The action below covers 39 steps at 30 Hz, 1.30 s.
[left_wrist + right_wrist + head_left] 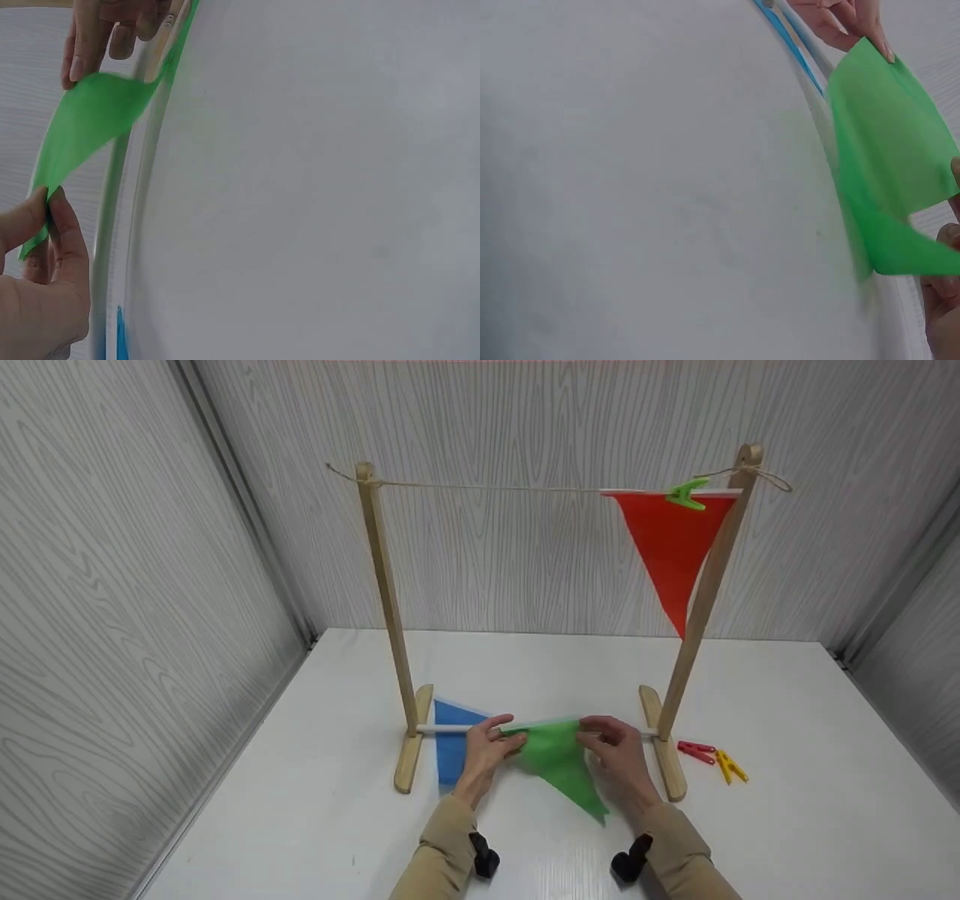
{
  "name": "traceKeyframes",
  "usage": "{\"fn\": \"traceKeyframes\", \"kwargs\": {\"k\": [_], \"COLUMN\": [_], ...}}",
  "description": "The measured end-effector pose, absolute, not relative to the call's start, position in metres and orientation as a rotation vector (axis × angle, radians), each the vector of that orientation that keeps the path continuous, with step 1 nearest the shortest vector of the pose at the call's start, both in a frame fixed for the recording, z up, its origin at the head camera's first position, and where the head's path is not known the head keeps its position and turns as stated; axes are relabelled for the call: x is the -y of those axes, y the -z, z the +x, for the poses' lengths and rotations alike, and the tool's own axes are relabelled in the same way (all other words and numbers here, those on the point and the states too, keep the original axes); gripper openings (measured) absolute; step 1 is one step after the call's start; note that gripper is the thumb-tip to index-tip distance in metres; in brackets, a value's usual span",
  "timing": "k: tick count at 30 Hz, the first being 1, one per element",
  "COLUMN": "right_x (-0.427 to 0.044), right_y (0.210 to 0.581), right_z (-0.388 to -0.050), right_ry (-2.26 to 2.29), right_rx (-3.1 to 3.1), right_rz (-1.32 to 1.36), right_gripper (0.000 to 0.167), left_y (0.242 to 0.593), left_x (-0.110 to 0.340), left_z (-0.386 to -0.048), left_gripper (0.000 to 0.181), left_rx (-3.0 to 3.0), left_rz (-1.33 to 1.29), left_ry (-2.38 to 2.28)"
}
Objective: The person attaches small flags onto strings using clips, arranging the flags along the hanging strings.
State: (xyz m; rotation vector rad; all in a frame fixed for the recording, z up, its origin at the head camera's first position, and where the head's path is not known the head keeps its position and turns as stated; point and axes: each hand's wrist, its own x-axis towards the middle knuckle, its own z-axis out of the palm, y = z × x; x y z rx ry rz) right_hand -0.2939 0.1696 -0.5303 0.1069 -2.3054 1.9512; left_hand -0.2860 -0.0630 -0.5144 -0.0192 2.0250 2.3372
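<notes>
A green triangular pennant [559,754] is stretched between both hands, its top edge up and its point hanging toward the front. My left hand [487,754] pinches the left end of that edge between thumb and fingers, as the left wrist view also shows. At the right end, my right hand [616,750] pinches the other corner. Partly behind the left hand lies a blue pennant [451,754] on the white table. A red pennant [671,547] hangs from the string [495,487], held near the right post by a green clothespin [688,495].
Two wooden posts, left [388,607] and right [709,585], stand on wooden feet and carry the string. A white rod [439,728] joins them low down. A red clothespin [697,751] and a yellow clothespin [729,766] lie beside the right foot.
</notes>
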Motion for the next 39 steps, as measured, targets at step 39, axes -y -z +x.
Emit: {"fn": "traceKeyframes", "kwargs": {"k": [39], "right_x": [-0.248], "right_y": [0.520], "right_z": [-0.277], "right_ry": [-1.668], "right_rx": [2.274], "right_rz": [-0.232], "right_gripper": [0.030], "left_y": [0.517], "left_x": [0.066], "left_z": [-0.286], "left_gripper": [0.042], "left_rx": [-1.974], "left_rz": [-0.033], "left_ry": [-2.368]}}
